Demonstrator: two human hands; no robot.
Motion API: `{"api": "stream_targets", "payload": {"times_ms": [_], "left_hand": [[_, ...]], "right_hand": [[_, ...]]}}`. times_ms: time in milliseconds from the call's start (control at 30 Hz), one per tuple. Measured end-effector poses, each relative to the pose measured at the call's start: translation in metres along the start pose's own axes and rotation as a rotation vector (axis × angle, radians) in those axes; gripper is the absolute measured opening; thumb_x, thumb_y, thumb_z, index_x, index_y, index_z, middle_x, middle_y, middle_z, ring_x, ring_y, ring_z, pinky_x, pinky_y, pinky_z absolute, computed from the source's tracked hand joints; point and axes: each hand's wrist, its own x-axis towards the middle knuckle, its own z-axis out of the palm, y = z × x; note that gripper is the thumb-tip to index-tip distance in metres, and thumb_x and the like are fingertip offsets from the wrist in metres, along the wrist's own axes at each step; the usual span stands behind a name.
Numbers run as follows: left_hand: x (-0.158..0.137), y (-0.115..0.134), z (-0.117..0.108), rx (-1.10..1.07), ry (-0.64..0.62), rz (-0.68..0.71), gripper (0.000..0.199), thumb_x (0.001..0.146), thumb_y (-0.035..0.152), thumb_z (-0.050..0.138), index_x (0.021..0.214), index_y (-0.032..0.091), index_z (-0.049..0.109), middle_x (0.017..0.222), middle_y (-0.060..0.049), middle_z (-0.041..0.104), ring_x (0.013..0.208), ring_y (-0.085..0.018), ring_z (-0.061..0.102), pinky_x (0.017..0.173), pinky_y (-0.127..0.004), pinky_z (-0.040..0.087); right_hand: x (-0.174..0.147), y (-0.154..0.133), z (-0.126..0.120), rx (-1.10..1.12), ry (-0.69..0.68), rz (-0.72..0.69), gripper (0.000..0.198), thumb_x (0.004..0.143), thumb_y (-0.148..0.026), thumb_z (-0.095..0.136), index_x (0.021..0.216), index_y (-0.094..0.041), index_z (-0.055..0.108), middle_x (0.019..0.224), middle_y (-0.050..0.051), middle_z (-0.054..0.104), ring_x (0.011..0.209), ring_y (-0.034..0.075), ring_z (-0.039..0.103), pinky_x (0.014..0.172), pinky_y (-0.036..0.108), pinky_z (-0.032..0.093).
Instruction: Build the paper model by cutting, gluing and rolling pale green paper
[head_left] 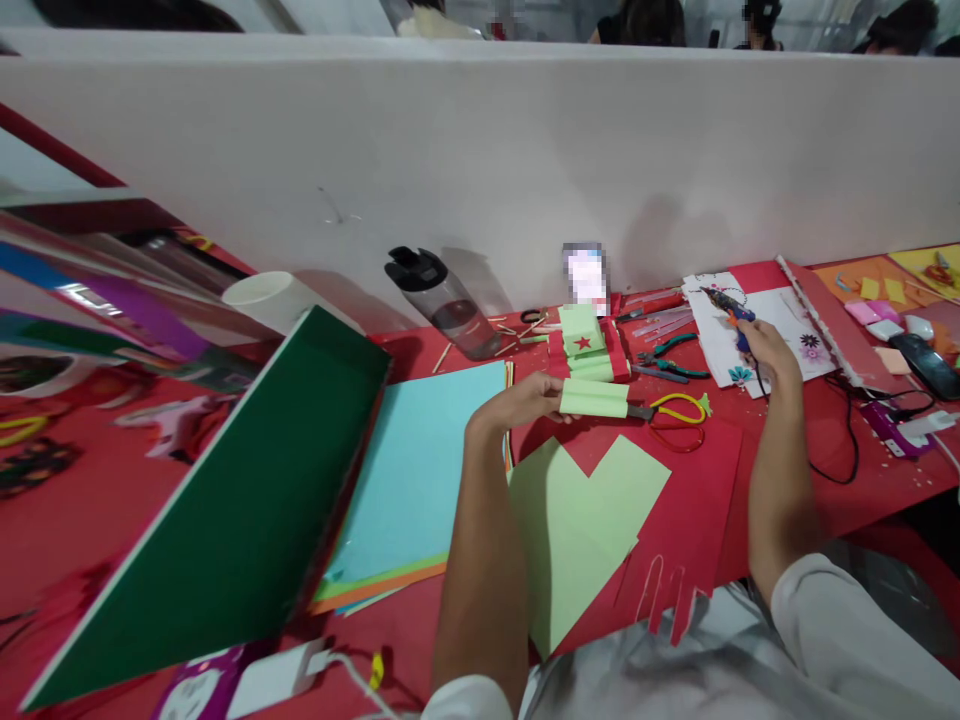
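My left hand pinches one end of a small folded light-green paper above the table. Out to the right, the fingers of my right hand are wrapped round a blue glue gun, whose nozzle points left over white patterned paper. Scissors with yellow and red handles lie just right of the folded paper, their blades partly hidden by it. Below my hands is a larger light-green sheet with a notch cut in its top edge. Red paper lies beside and under it.
A green board leans on the left beside stacked coloured paper. Behind stand a dark-lidded bottle, a red and green paper piece with a star and a lit phone. Pliers and a cable lie right.
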Motion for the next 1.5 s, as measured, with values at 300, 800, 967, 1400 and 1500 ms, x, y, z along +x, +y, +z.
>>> {"api": "stream_targets", "payload": {"times_ms": [300,800,967,1400,1500], "left_hand": [[0.001,0.006,0.003,-0.050,0.087,0.095,0.019,0.076,0.030,0.079,0.089,0.017,0.082,0.079,-0.005,0.081,0.074,-0.017,0.075,0.074,-0.027,0.062],[0.006,0.028,0.021,-0.189,0.093,0.169,0.028,0.077,0.033,0.081,0.098,0.014,0.080,0.085,-0.009,0.081,0.071,-0.016,0.074,0.071,-0.026,0.060],[0.005,0.035,0.026,-0.214,0.101,0.188,0.039,0.078,0.035,0.082,0.110,0.014,0.078,0.084,-0.009,0.081,0.072,-0.018,0.076,0.067,-0.026,0.059],[0.006,0.037,0.028,-0.252,0.134,0.130,0.062,0.084,0.022,0.074,0.144,0.016,0.059,0.075,-0.002,0.075,0.069,-0.018,0.076,0.065,-0.027,0.058],[0.007,0.036,0.028,-0.252,0.138,0.133,0.064,0.085,0.016,0.072,0.147,0.016,0.057,0.068,0.001,0.070,0.068,-0.018,0.076,0.065,-0.027,0.059]], "right_hand": [[-0.030,-0.041,0.010,0.803,-0.327,-0.435,0.057,0.070,-0.060,0.088,0.106,-0.027,0.059,0.081,-0.004,0.063,0.066,0.014,0.064,0.069,0.028,0.058],[-0.053,-0.080,0.031,0.414,-0.392,-0.582,0.051,0.077,-0.072,0.076,0.072,-0.025,0.060,0.060,0.000,0.053,0.059,0.018,0.051,0.059,0.034,0.046],[-0.067,-0.092,0.030,0.284,-0.313,-0.663,0.046,0.080,-0.071,0.074,0.086,-0.026,0.071,0.075,0.005,0.067,0.081,0.028,0.065,0.072,0.039,0.053],[-0.088,-0.115,0.032,0.071,-0.376,-0.762,0.032,0.080,-0.054,0.086,0.081,-0.028,0.068,0.082,0.004,0.068,0.082,0.027,0.065,0.069,0.038,0.047],[-0.089,-0.117,0.034,-0.017,-0.350,-0.810,0.035,0.084,-0.060,0.081,0.080,-0.028,0.067,0.083,0.003,0.070,0.079,0.026,0.065,0.068,0.038,0.048]]}}
